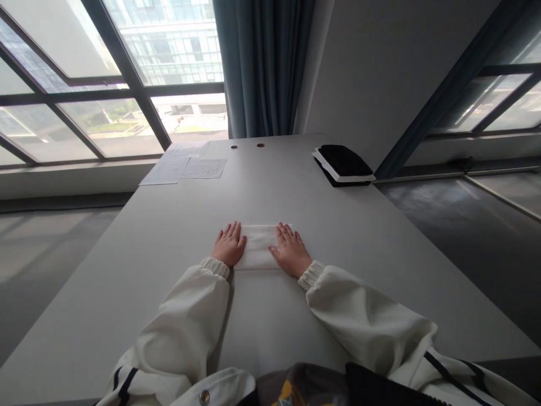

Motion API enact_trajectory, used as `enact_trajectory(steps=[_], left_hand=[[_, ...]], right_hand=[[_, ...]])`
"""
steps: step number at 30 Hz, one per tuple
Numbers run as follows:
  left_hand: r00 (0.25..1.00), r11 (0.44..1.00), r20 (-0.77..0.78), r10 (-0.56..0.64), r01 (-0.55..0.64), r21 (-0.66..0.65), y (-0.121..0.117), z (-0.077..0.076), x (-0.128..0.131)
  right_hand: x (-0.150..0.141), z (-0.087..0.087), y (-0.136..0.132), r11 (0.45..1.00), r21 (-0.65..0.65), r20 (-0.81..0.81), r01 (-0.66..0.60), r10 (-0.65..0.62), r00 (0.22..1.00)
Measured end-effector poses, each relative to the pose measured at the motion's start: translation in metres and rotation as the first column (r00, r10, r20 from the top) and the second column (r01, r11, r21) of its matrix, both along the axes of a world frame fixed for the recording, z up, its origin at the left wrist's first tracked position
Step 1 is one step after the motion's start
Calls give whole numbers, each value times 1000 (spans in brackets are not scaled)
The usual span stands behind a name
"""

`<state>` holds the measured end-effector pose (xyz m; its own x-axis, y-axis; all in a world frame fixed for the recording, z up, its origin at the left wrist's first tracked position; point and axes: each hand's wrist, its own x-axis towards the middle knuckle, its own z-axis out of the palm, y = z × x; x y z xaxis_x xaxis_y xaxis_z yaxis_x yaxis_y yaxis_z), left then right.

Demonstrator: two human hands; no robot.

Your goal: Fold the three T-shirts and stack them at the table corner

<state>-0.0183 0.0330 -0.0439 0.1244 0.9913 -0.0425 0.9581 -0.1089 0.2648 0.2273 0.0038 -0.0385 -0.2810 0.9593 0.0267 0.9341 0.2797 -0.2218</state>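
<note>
A thin white sheet (pixel 258 251), roughly rectangular, lies flat on the table in front of me; I cannot tell if it is paper, tissue or cloth. Flat across its left edge rests my left hand (pixel 229 245), fingers stretched out and pointing away from me. On the right edge lies my right hand (pixel 291 249), also flat, its thumb reaching in over the sheet. The middle of the sheet shows between the two hands. Neither hand is closed around anything.
The white table (pixel 177 225) has two round cable holes near its far edge. Several paper sheets (pixel 203 168) lie at the far left. A stack of black and white items (pixel 344 163) sits at the far right. Beyond are a window and a blue curtain (pixel 266 67).
</note>
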Motion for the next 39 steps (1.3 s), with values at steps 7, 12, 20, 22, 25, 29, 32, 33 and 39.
enact_trajectory(steps=[7, 12, 20, 22, 25, 29, 32, 33, 39], left_hand=[[1000, 1000, 3, -10, 9, 29, 2, -3, -26], [994, 962, 106, 27, -55, 268, -5, 10, -11], [983, 929, 35, -183, 161, 334, -23, 14, 75], [983, 956, -8, -183, 180, 229, -22, 12, 79], [986, 971, -35, -166, 169, 170, -19, 13, 75], [990, 976, -42, -135, 140, 169, -21, 17, 70], [992, 977, -16, -124, 125, 173, -21, 17, 68], [993, 979, -3, -119, 118, 169, -20, 17, 67], [995, 993, 83, -63, 54, 109, -9, 9, 48]], right_hand=[[25, -10, 14, 998, -25, -46, 54, -55, 997], [37, -12, 22, 992, 118, -186, 32, -9, 983], [18, -3, 19, 993, 118, -244, 10, 19, 970], [19, -4, 21, 1000, 23, -154, 12, -8, 988], [22, -5, 22, 1000, -17, -80, 15, -17, 997], [24, -3, 22, 1000, -27, -60, 10, -11, 998], [26, -2, 23, 1000, -28, -63, -12, 10, 998], [27, -2, 23, 1000, -25, -69, -16, 14, 998], [29, -5, 23, 1000, -8, -90, -18, 17, 996]])
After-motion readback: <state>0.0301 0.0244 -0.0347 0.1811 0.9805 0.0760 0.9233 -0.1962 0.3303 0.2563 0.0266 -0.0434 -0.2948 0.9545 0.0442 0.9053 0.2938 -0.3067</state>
